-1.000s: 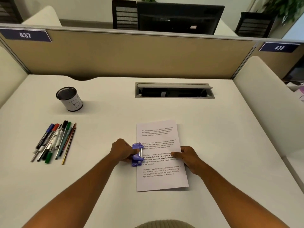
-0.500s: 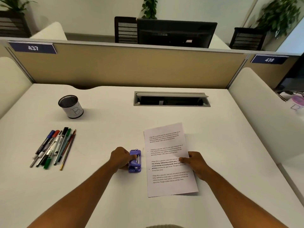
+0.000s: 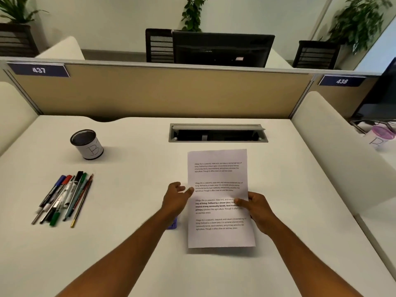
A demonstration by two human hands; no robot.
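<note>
On the table (image 3: 132,243) the printed sheet (image 3: 218,174) lies pinched at its right edge by the right hand (image 3: 256,210), and the left hand (image 3: 177,197), fingers spread and empty, should grip the left edge evenly, clear of the purple punch (image 3: 173,224) under its wrist.

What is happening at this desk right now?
A person works on a printed sheet on a white desk. The right hand holds its right edge, thumb on top. The left hand is open beside its left edge, above a small purple tool that the wrist mostly hides.
</note>
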